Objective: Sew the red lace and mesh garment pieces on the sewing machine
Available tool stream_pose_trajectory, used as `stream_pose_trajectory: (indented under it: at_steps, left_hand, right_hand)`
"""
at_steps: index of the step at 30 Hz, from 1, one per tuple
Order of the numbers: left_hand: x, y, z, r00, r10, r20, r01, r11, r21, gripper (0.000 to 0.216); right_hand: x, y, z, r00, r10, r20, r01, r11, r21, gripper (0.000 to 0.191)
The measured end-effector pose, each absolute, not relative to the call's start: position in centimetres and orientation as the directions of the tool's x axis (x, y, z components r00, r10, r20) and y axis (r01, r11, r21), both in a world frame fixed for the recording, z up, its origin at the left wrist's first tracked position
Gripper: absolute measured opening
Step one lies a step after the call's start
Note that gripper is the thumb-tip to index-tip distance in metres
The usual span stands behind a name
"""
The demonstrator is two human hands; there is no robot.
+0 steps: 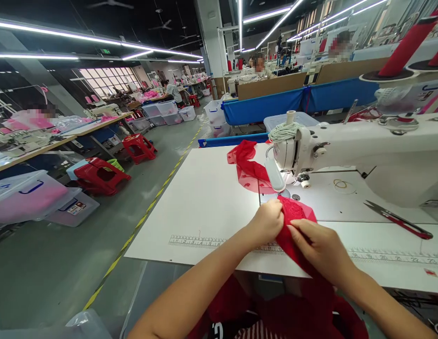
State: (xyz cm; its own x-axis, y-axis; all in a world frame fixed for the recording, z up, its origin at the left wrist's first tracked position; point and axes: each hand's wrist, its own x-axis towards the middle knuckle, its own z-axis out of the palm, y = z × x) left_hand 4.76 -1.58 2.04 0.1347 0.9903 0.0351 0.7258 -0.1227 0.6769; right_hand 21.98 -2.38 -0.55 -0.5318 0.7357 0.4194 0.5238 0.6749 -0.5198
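My left hand (270, 220) and right hand (321, 245) pinch red sheer fabric (288, 239), probably aligning it for the sewing machine (346, 146); feeding needs even tension.

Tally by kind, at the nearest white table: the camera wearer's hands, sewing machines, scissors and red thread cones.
Bare left hand and right hand, both holding red fabric: 2
White sewing machine: 1
Dark-bladed scissors with red handle: 1
Red thread cones, one cut off at right: 2
Total: 6
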Motion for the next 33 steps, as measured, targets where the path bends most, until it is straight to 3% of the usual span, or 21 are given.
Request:
stream_pose_trajectory:
  at_steps: [4,8,10,12,14,17,20,24,29,31,33]
  left_hand:
    - [4.8,-1.4,1.2,0.005,0.999,0.052,0.717,-0.040,0.695,0.034]
    - [4.8,-1.8,0.6,0.020,0.996,0.084,0.710,-0.073,0.700,0.019]
    - [4.8,-2.0,0.6,0.064,0.993,0.104,0.693,-0.119,0.711,0.020]
    - [4.8,-2.2,0.6,0.102,0.988,0.113,0.681,-0.152,0.716,0.023]
    - [4.7,-2.3,0.5,0.116,0.987,0.112,0.682,-0.161,0.714,0.022]
    - [4.8,-2.4,0.3,0.109,0.988,0.113,0.687,-0.157,0.709,0.021]
    - [4.6,-2.4,0.4,0.112,0.989,0.099,0.693,-0.149,0.706,0.024]
    - [3.2,-2.0,1.0,0.104,0.994,0.043,0.752,-0.107,0.651,0.025]
    - [1.6,-0.2,1.7,0.006,1.000,-0.001,0.874,-0.005,0.486,0.017]
    - [1.6,0.5,1.7,-0.019,0.999,0.042,0.911,0.000,0.412,0.023]
    - [1.8,0.9,1.6,-0.017,0.992,0.124,0.900,-0.039,0.435,0.027]
  right_hand:
    - [20.6,-3.0,-0.4,-0.666,0.678,0.309,0.393,0.672,-0.627,0.031]
    - [22.4,-1.5,-0.2,-0.554,0.799,0.236,0.444,0.523,-0.728,0.028]
    - [24.2,-0.2,-0.4,-0.461,0.860,0.217,0.607,0.484,-0.631,0.025]
    - [25.6,1.0,-0.4,-0.397,0.887,0.234,0.777,0.461,-0.429,0.023]
    - [25.8,1.8,-0.3,-0.390,0.868,0.308,0.817,0.480,-0.320,0.025]
    - [24.0,2.4,-0.3,-0.500,0.744,0.443,0.620,0.664,-0.417,0.031]
    - [22.0,3.0,-0.9,-0.607,0.645,0.464,0.458,0.761,-0.460,0.035]
    - [21.8,4.2,-1.9,-0.680,0.614,0.401,0.463,0.783,-0.414,0.034]
    - [22.5,4.7,-2.6,-0.677,0.631,0.379,0.518,0.774,-0.364,0.034]
    - [22.5,4.8,-3.0,-0.658,0.641,0.395,0.516,0.766,-0.384,0.035]
    - [22.3,5.0,-3.2,-0.663,0.633,0.399,0.496,0.771,-0.399,0.038]
